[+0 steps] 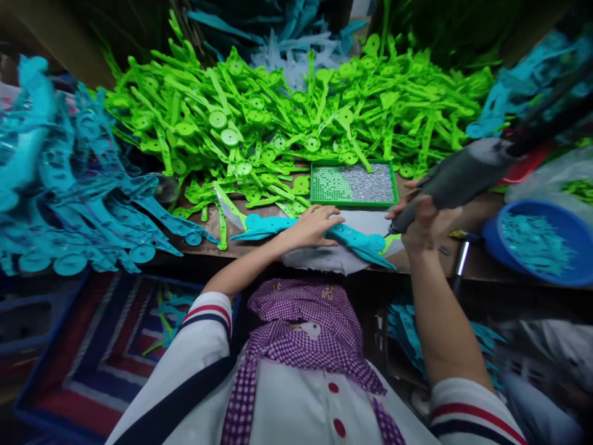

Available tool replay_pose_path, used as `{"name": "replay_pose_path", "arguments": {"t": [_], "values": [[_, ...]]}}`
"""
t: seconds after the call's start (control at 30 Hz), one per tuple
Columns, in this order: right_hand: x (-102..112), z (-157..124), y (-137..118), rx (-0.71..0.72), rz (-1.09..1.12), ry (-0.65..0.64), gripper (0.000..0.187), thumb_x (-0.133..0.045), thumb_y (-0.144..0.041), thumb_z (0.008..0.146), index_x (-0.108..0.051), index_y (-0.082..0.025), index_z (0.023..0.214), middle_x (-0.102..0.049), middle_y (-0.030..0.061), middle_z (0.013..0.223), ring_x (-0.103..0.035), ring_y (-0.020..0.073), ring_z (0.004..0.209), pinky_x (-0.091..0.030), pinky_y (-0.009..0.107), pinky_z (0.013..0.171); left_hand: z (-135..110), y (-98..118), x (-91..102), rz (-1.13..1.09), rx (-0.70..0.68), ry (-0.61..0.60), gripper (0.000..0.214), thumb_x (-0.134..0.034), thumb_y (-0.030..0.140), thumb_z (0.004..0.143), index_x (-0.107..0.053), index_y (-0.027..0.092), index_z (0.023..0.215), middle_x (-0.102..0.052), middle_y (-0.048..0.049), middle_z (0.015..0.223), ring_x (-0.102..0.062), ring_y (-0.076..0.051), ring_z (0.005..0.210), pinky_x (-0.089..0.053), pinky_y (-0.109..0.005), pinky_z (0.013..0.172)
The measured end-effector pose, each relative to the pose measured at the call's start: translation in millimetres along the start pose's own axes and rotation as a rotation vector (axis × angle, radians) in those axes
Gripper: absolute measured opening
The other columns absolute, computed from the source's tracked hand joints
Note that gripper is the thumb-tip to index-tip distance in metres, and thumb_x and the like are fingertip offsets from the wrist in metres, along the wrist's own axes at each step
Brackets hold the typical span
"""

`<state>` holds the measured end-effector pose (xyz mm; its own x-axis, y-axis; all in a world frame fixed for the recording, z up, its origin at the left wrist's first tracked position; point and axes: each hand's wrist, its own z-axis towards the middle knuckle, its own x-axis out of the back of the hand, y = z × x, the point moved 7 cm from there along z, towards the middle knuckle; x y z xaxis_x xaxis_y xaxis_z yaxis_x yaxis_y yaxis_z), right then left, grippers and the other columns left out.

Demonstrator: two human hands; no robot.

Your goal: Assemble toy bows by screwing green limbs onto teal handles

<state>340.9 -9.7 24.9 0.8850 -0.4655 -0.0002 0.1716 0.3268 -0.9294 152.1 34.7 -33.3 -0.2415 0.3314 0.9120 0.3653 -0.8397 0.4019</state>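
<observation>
A long turquoise plastic part (352,238) with lime-green pieces at its ends lies across a grey cloth (319,259) at the bench's front edge. My left hand (315,226) is laid over its middle, fingers on the far side, gripping it against the cloth. In my right hand (419,219) is a grey power screwdriver (456,176), fingers wrapped round its body. Its tip points down at the right end of the turquoise part, by a lime-green piece; exact contact is too small to tell. Just beyond stands a green tray (354,203) of small silver screws.
A big heap of lime-green plastic parts (259,117) covers the back of the bench. Turquoise parts (78,179) are piled at the left. At the right are a blue bowl (493,232) of small turquoise pieces and a hammer-like tool (462,256). A striped, blue-rimmed bin (50,358) sits below left.
</observation>
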Motion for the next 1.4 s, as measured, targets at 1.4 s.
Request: {"name": "replay_pose_path", "arguments": {"t": [1.4], "values": [[16, -33, 18, 0.031, -0.017, 0.152, 0.060, -0.039, -0.089, 0.075, -0.058, -0.033, 0.085, -0.044, -0.0043, 0.048, -0.047, 0.0188, 0.035, -0.035, 0.033, 0.036, 3, -26, -30.7, -0.130, 0.114, -0.047, 0.046, -0.074, 0.046, 0.082, -0.067, 0.026, 0.123, -0.067, -0.0060, 0.123, -0.057, -0.026, 0.117, -0.026, -0.047, 0.106]]}}
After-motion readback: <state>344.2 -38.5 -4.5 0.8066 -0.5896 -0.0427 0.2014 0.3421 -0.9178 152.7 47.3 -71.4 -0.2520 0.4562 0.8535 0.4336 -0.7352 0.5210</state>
